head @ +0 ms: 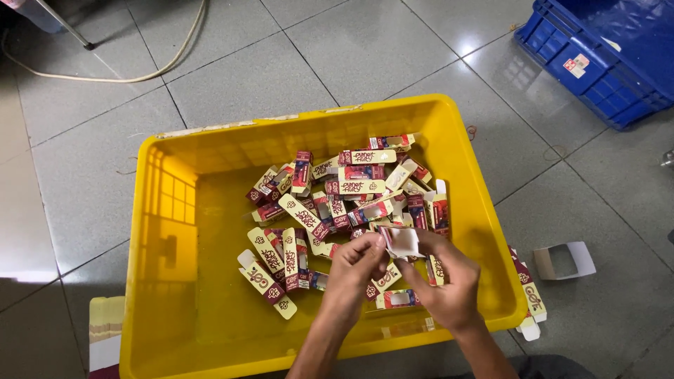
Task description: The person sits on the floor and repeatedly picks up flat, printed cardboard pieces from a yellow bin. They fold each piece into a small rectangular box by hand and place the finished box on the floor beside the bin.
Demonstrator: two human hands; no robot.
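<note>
Yellow bin (210, 210) holds the pile of little boxes (344, 203). Your left hand (354, 270) and right hand (442, 281) both pinch one small carton (400, 241) above the pile (so its flaps stay easy to fold).

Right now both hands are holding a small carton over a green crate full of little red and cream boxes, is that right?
Not quite: the crate is yellow, not green, as the head view shows. The rest holds: the left hand and right hand hold a small carton over it, above the pile of little red and cream boxes.
</note>
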